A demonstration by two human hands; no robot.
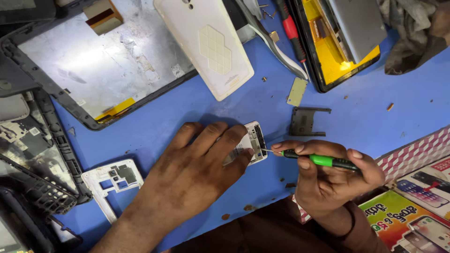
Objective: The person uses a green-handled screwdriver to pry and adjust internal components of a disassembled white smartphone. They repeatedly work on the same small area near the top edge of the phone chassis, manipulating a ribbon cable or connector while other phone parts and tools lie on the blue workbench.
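Left hand (197, 164) lies flat, fingers spread and pressing on a small white phone (251, 143) at mid-table on the blue table (211, 107); most of the phone is hidden under the fingers. Right hand (328, 175) pinches a green-handled screwdriver (323, 160) between thumb and fingers, tip at the phone's right end, probably on a screw, too small to tell. Far of the phone: white back cover (208, 42), black plastic frame piece (304, 122). Near left: white inner frame (115, 180). Far left: large grey tablet shell (98, 61).
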